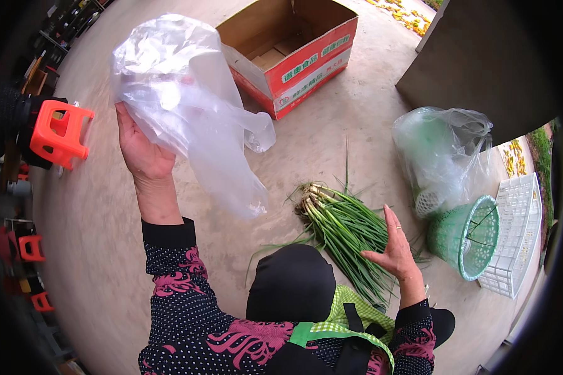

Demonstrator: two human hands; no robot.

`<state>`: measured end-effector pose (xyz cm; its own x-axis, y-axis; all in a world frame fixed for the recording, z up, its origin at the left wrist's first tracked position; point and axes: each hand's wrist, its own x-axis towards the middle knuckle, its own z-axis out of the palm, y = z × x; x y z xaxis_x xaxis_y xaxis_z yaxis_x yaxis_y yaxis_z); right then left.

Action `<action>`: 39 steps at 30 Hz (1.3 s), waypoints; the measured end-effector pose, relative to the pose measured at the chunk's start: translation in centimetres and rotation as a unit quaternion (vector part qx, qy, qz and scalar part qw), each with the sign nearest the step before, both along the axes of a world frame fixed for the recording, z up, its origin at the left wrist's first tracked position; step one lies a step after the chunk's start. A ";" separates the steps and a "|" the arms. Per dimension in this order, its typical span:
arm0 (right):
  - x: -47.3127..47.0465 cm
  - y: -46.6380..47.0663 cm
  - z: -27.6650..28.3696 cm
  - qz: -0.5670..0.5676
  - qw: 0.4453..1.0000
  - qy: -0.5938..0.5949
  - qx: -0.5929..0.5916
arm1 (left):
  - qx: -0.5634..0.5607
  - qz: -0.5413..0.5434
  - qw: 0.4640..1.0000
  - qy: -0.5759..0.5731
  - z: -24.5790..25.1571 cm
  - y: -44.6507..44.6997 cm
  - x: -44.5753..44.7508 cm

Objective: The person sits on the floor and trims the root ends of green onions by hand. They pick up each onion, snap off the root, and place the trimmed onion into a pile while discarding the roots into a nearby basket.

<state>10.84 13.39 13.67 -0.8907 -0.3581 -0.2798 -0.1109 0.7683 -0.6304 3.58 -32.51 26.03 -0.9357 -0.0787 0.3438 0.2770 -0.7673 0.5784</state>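
Note:
My left hand (146,145) is raised at the upper left, palm up, against a translucent plastic bag (183,93) that billows above it and trails down to the right. The bag covers its fingers, so their hold is hard to see. My right hand (394,243), with a ring on one finger, is held with fingers apart and nothing in it. It is over the leafy part of a bundle of green onions (347,229), whose white roots point to the upper left. The bundle lies on the concrete floor before my bent knee.
An uncovered red and white cardboard box (309,61) stands ahead. To the right are a clear plastic bag with things inside (443,154), a green plastic basket (455,239) and a white plastic crate (516,234). An orange plastic stool (61,133) is at the left.

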 end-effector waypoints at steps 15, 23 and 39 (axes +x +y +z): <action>-5.7 -6.9 7.0 -0.206 0.844 -0.044 -0.494 | -0.541 -0.021 0.832 0.120 -0.7 16.8 -2.0; -5.6 -3.9 6.8 -0.150 0.840 -0.014 -0.520 | -0.641 0.125 0.714 0.252 0.5 13.3 -9.6; -0.2 5.7 -11.1 -0.053 0.995 -0.027 0.077 | -0.792 0.274 0.544 0.028 -9.2 12.0 -15.2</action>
